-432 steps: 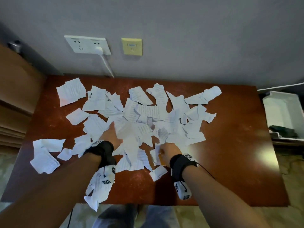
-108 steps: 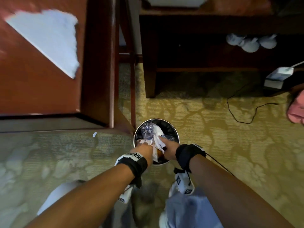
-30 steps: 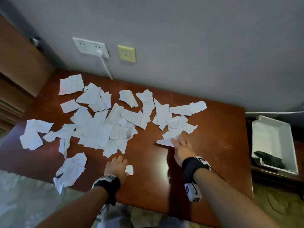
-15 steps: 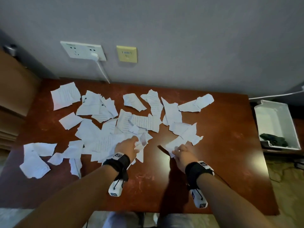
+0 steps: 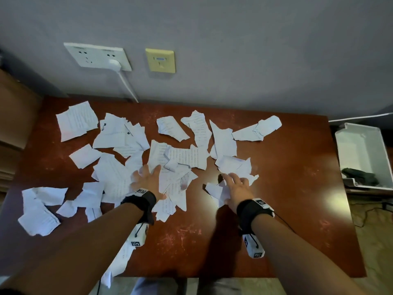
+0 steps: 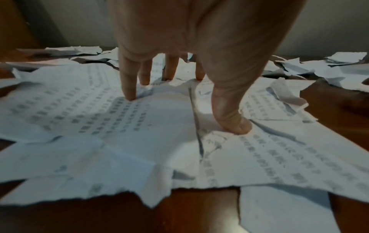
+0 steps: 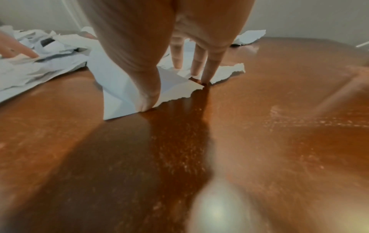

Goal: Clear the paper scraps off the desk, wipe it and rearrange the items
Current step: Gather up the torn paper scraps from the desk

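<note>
Several torn white paper scraps (image 5: 178, 156) with printed text lie spread over the red-brown desk (image 5: 293, 188). My left hand (image 5: 146, 179) is spread flat on the middle pile, fingertips (image 6: 129, 94) and thumb pressing down on the sheets (image 6: 119, 134). My right hand (image 5: 236, 188) lies to the right of it with straight fingers (image 7: 205, 74) on a small group of scraps (image 7: 119, 88); its thumb presses one piece at the desk surface (image 7: 279, 126). Neither hand grips anything.
A white tray (image 5: 361, 154) holding a dark object (image 5: 359, 178) stands on a lower surface right of the desk. On the wall behind are a socket with a white plug and cable (image 5: 119, 67) and a yellow plate (image 5: 160, 60). Scraps overhang the front left edge (image 5: 119, 262).
Both hands have opened and reached a little farther onto the scraps. The left hand, curled on paper half a second ago, now lies spread flat on the pile.
</note>
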